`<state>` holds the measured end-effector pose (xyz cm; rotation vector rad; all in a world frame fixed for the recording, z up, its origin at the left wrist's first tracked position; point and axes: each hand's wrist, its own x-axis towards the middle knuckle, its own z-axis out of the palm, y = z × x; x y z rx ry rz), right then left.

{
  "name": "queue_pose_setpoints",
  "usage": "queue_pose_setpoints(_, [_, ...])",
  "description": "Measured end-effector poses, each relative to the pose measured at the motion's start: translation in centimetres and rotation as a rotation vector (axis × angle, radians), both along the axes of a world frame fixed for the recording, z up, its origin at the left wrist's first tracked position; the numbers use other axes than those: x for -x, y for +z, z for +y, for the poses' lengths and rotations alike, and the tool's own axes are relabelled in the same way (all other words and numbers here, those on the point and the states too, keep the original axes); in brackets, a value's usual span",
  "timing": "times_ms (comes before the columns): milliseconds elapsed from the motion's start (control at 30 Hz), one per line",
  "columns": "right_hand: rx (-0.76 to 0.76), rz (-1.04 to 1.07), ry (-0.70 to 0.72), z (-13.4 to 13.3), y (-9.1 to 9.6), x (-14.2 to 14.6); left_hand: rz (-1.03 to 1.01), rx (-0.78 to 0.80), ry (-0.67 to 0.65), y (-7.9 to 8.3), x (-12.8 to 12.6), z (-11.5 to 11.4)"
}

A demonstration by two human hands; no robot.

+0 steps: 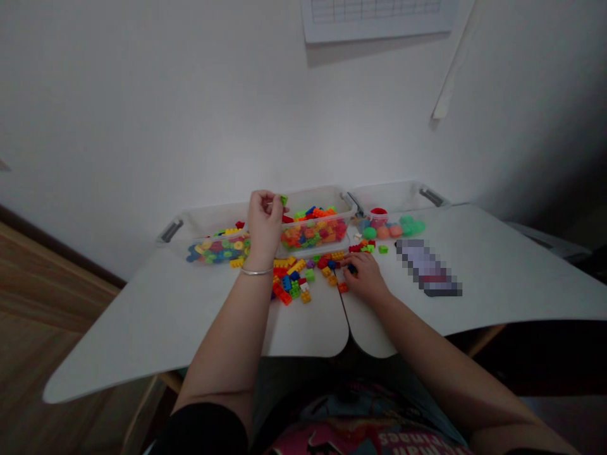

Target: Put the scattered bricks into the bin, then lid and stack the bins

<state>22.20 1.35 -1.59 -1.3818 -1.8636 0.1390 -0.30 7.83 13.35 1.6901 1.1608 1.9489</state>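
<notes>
Small green plastic brick point(283, 200) pinched at the fingertips of the left hand point(263, 221), held above the left end of the middle clear plastic bin point(315, 251). Long axis apparently near upright, exact direction hard to confirm; lower part hidden by the fingers. Left hand closed on the brick, silver bangle point(256, 272) at the wrist. Right hand point(365, 278) low on the white table point(493, 278), fingers curled over a dark blue brick point(351, 269); brick mostly covered, grip impossible to confirm. Loose multicoloured bricks point(289, 281) between both hands. Second clear bin point(203, 236), with coloured rings point(237, 245), left of the left hand, partly hidden behind it. Beyond the right hand, round green and orange pieces point(383, 232) beside a red-topped tub point(378, 215). To the right of that hand, pixelated flat object point(428, 268), unreadable.
</notes>
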Motion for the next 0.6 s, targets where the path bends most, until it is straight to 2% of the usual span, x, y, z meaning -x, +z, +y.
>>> queue_pose_setpoints(100, [-0.005, 0.004, 0.011, 0.0, 0.1, -0.1, 0.123, 0.074, 0.057, 0.5, 0.2, 2.2])
queue_pose_setpoints(200, [-0.005, 0.012, 0.012, -0.2, 0.3, -0.1, 0.413, 0.175, 0.140, 0.3, 0.3, 3.7])
queue_pose_setpoints(300, [0.006, 0.014, -0.001, -0.4, 0.5, 0.0, 0.651, 0.227, 0.205, -0.1, 0.1, 4.0])
queue_pose_setpoints(400, [0.020, 0.009, -0.001, -0.5, 0.6, 0.0, 0.783, 0.269, 0.250, -0.3, -0.2, 3.8])
queue_pose_setpoints(600, [0.016, 0.002, 0.010, -0.3, 0.4, -0.1, 0.965, 0.397, 0.214, 0.0, -0.9, 4.3])
